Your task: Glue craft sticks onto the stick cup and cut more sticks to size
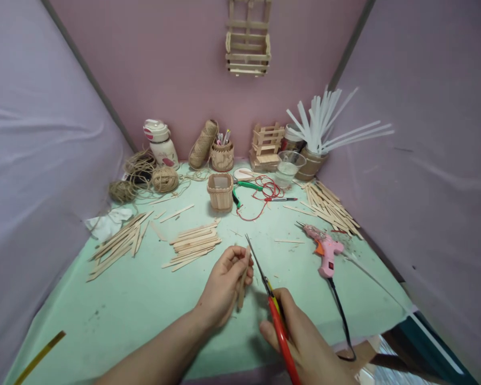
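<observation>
The left hand pinches a thin, flat, pale wooden stick over the table, long axis pointing away; just rightward, the separate right hand grips red-and-yellow-handled metal scissors, blades slanting toward the stick's far end.

- 1 L hand, 1 R hand
- 1 pr. scissors
- min. 1 stick in L hand; exact no. unclear
- 3 stick piles, no. per pile unclear
- 1 glue gun
- 3 pots
- 10+ white rods, too bunched for exact ct.
- 2 slatted racks
- 1 lidded btl.
- 1 twine spool
- min. 2 twine balls
- 1 pr. pliers
- 1 pen-like tool
- 1 clr. plastic cup
</observation>
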